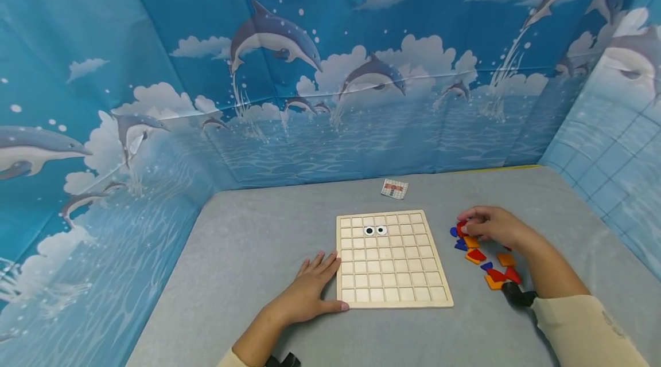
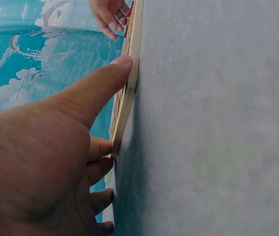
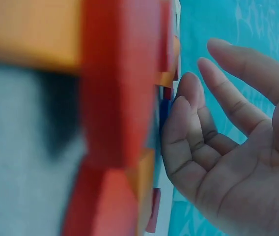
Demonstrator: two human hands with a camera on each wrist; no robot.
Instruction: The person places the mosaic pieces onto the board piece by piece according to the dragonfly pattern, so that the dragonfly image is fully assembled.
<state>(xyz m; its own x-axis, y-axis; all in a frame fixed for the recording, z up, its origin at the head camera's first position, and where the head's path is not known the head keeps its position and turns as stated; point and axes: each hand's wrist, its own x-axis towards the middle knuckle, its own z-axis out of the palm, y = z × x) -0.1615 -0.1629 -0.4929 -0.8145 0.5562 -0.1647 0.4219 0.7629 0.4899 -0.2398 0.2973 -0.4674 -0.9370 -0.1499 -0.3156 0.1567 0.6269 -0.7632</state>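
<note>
A square wooden grid board [image 1: 384,262] lies on the grey cloth, two round black-and-white eye pieces [image 1: 375,230] side by side in its upper rows. My left hand [image 1: 310,292] rests at the board's lower left corner, fingers along the left edge and thumb [image 2: 115,71] at the front edge. Over the far end of a loose pile of red, orange and blue pieces [image 1: 475,255] is my right hand [image 1: 493,226]. In the right wrist view its thumb and index finger stand apart with nothing between them. Its fingertips are close to a red piece [image 1: 462,228].
Behind the board lies a small printed card [image 1: 395,188] with a coloured grid pattern. A blue dolphin-print curtain [image 1: 330,126] hangs along the back and sides of the grey-covered table [image 1: 248,241]. Black wrist camera straps show at both wrists.
</note>
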